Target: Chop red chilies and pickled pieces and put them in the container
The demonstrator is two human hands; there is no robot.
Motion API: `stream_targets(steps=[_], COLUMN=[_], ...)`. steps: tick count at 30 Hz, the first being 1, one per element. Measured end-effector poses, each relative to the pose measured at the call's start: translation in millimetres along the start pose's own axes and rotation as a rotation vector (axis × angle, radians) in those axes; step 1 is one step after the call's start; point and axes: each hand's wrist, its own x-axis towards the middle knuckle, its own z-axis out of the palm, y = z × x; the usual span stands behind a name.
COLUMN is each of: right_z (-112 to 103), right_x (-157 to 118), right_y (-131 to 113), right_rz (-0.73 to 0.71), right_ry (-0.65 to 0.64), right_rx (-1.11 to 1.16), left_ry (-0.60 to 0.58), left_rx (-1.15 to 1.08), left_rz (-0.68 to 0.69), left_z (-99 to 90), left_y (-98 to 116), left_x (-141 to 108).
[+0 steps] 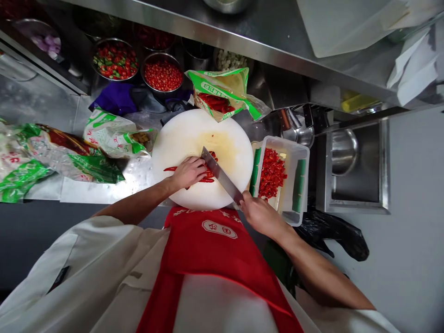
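A round white cutting board [173, 134] lies in front of me with long red chili peppers [207, 179] on it. My left hand [189, 173] presses down on the peppers, its fingers curled together beside the blade. In my right hand [261, 213] is the handle of a cleaver [225, 178], its blade slanting across the board against the peppers. Small cut pepper pieces [214, 155] lie on the far side of the blade. The cleaver's handle is mostly hidden in my fist.
Right of the board stands a clear plastic bin [301, 155] holding chopped red pepper [272, 173]. Behind the board leans an opened green-and-white bag [222, 83] of red peppers. Metal bowls [162, 73] stand under a steel shelf [208, 27]. Packaged bags [79, 152] lie left; a sink [383, 185] is right.
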Motion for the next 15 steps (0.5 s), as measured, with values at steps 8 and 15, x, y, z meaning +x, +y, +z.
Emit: stream_targets(steps=[8, 15], right_z=[-5.7, 1.6], right_x=[76.3, 22.5], right_y=[-33.2, -11.7], right_rz=[-0.035, 0.005], right_ry=[0.152, 0.121], right_rx=[0.008, -0.035], left_ry=[0.0, 0.031], left_rx=[-0.001, 0.02], left_rz=[0.032, 0.032], left_z=[-1.8, -16.6], left_y=[-4.6, -6.2], left_x=[1.0, -11.2])
